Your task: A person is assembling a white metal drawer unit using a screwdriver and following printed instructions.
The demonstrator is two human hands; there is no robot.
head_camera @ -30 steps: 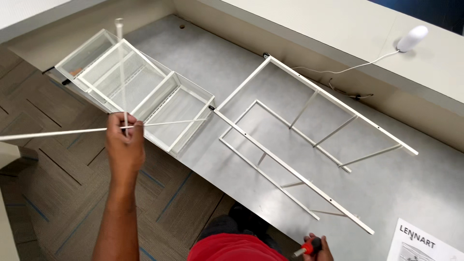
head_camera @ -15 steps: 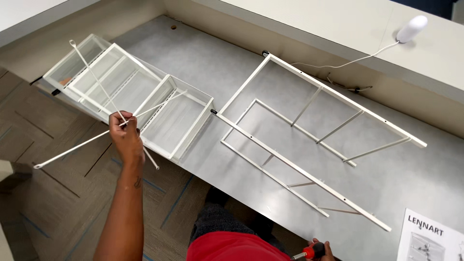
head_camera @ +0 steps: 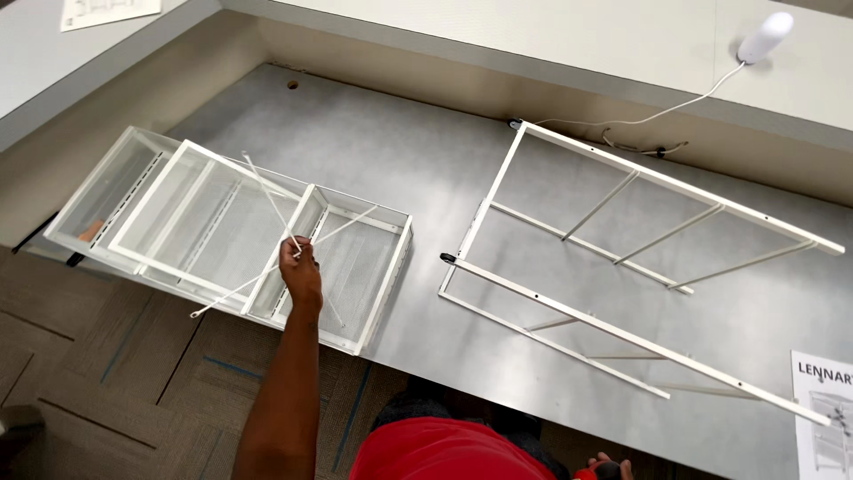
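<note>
My left hand [head_camera: 300, 268] is closed around two thin white metal rods [head_camera: 267, 197] that cross in an X at my fingers. It holds them above three white mesh drawers [head_camera: 213, 233] that lie in a row at the left end of the grey desk [head_camera: 400, 160]. My right hand [head_camera: 609, 467] shows only as fingertips at the bottom edge, closed around a red-handled tool [head_camera: 585, 474]. A white metal frame [head_camera: 622, 258] with several cross bars lies flat on the desk to the right.
A white printed instruction sheet [head_camera: 825, 400] lies at the desk's right front corner. A small white device [head_camera: 766, 37] with a white cable [head_camera: 657, 111] sits on the raised ledge behind. Another paper [head_camera: 107, 9] lies on the side surface at top left. Carpet floor is below left.
My left hand has swung the crossed rods from over the floor rightward and up over the mesh drawers. The view has shifted closer to the desk.
</note>
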